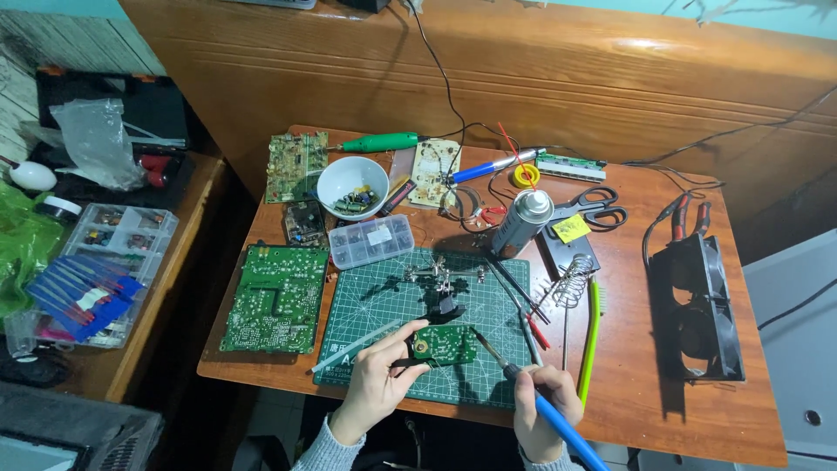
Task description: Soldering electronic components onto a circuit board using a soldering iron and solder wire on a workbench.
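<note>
My left hand (377, 377) pinches a thin grey rod of solder (353, 346) whose tip meets a small green circuit board (445, 344) lying on the green cutting mat (384, 296). My right hand (545, 408) grips a blue-handled soldering iron (532, 391), its metal tip pointing at the board's right edge. A helping-hands clamp stand (443, 281) stands just behind the board.
A large green circuit board (275, 298) lies left of the mat, a clear parts box (371, 240) and white bowl (351, 185) behind. A spray can (521, 220), scissors (597, 206), coiled iron stand (571, 283), yellow-green brush (591, 336) and black fans (702, 310) are at the right.
</note>
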